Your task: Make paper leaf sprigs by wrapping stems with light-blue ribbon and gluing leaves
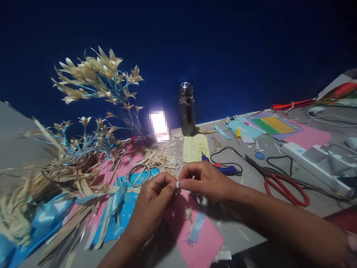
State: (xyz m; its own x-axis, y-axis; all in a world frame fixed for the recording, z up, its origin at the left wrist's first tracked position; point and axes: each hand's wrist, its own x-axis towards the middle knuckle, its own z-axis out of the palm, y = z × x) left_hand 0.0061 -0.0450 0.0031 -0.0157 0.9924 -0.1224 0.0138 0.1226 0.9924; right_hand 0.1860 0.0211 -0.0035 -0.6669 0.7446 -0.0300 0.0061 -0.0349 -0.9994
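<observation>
My left hand and my right hand meet above the front middle of the table, both with fingers pinched together. Between the fingertips shows a tiny white piece, too small to name; it lies against my right thumb and touches the left fingertips. Below the hands is a pink paper sheet with a strip of light blue ribbon on it. Just beyond my right hand lies a blue glue gun, partly hidden by it. A roll of tape rests left of the hands.
Dried-husk flowers on blue stems rise at the left above loose husk strips. A dark flask stands at the back. Red-handled scissors and a white power strip with cords lie right. Coloured papers lie behind.
</observation>
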